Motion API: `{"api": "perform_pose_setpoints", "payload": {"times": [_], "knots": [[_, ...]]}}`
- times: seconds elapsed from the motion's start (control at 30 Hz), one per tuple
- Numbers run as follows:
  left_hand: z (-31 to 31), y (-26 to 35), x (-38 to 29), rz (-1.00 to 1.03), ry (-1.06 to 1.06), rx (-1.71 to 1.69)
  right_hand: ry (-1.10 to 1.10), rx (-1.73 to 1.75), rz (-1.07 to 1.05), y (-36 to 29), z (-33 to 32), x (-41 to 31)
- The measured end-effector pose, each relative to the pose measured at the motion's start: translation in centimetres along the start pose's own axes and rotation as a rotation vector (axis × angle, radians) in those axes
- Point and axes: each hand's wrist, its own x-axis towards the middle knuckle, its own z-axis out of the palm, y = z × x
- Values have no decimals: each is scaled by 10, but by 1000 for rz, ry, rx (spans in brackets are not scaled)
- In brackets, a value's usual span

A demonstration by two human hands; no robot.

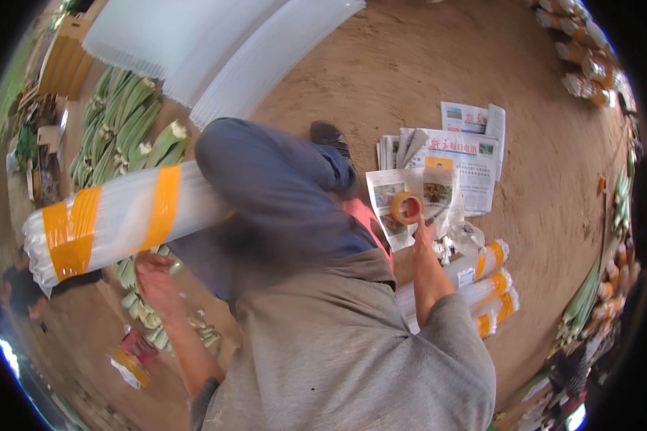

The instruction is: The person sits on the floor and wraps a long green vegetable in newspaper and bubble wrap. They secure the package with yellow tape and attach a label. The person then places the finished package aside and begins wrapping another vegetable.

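Note:
A long bundle in clear plastic, banded with orange tape [162,207], lies across my thigh. My left hand [155,272] is at its lower edge, fingers loosely curled; whether it grips the plastic is unclear. My right hand [425,233] reaches to a roll of orange packing tape [406,208] over a newspaper sheet [388,188]. A fingertip meets the roll's rim, but the grip is partly hidden. A small dark object [438,215] is beside these fingers. More newspapers [472,183] lie behind. Several taped plastic bundles [477,283] lie to the right of my right forearm.
Clear plastic sheeting [215,48] spreads over the dirt floor at the top left. Long green stalks [121,124] are piled left of my knee, with more below the bundle. Another person [24,293] is at the far left. Further wrapped bundles [593,64] are stacked at the upper right.

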Motion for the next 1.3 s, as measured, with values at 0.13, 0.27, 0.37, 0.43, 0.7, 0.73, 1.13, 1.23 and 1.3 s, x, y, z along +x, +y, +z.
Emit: {"api": "perform_pose_setpoints", "payload": {"times": [0.13, 0.27, 0.37, 0.43, 0.7, 0.73, 1.13, 1.23, 1.3], "knots": [[-19, 33, 18, 141, 542, 277, -132, -172, 352, 39, -14, 24], [23, 84, 65, 649, 424, 341, -109, -555, 282, -16, -8, 31], [61, 127, 102, 607, 333, 172, -137, -395, -203, -112, 23, 13], [73, 139, 118, 576, 374, 108, -294, -220, -298, -198, 49, -10], [128, 133, 92, 790, 298, 499, -1128, 465, -968, -520, 200, -228], [142, 133, 86, 789, 299, 477, -1228, 511, -1026, -539, 209, -257], [83, 67, 67, 830, 333, 120, -1410, 237, -1200, -530, 313, -390], [24, -61, 58, 273, 597, -60, -1364, 168, -1211, -525, 326, -389], [-28, -175, 42, -321, 790, 107, -1330, 137, -1221, -523, 330, -388]]}}
